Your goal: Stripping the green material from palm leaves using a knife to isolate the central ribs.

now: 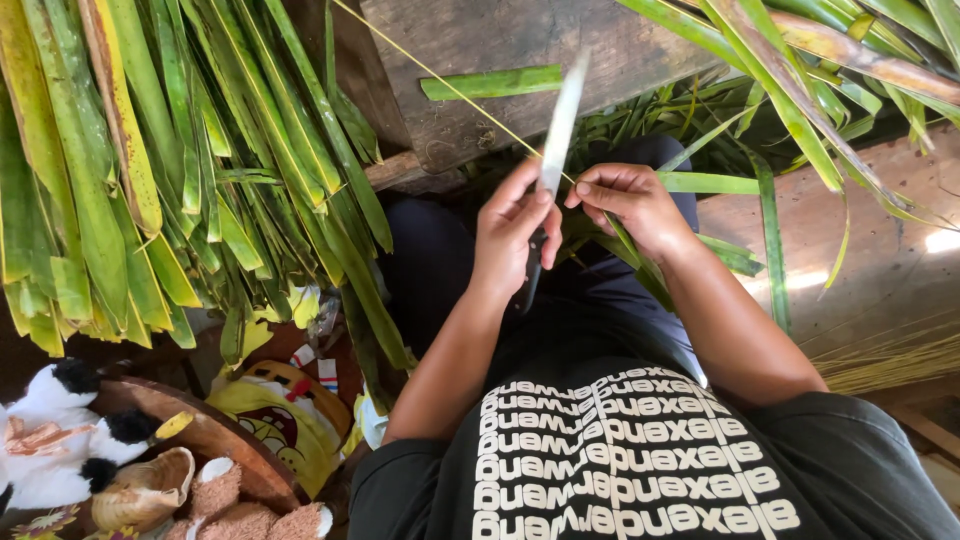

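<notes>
Knife (560,120) stands clenched in left hand (512,245), blade pointing away; right hand (630,205), just beside it, pinches a thin leaf rib (440,80) crossing the blade.

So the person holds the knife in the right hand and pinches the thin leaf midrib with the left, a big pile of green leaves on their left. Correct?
Not quite. In the head view the knife is in the left hand, and the right hand pinches the thin leaf midrib. The pile of green leaves does lie on their left.
</notes>
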